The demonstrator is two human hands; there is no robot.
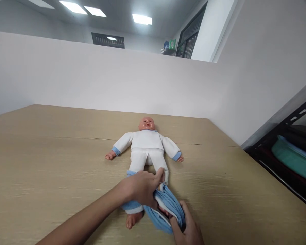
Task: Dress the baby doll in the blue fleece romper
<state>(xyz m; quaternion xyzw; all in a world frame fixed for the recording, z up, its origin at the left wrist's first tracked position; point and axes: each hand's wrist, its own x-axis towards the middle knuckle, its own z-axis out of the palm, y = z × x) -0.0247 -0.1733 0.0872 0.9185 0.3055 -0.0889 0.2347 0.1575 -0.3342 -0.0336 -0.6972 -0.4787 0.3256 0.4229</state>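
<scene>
A baby doll in a white top and white leggings lies on its back, head away from me. Blue trousers with a pale lining are on its lower legs. One trouser leg covers the doll's shin at left, with the bare foot sticking out below the cuff. The other leg is bunched into a ring around the doll's other foot, whose toes show inside. My left hand is closed on the bunched cloth by the doll's shin, its fingertips partly hidden. My right hand grips the ring's near right edge.
The doll lies on a wide wooden table with a seam across it. A white partition wall rises behind. At the right, a dark metal shelf holds a green folded item.
</scene>
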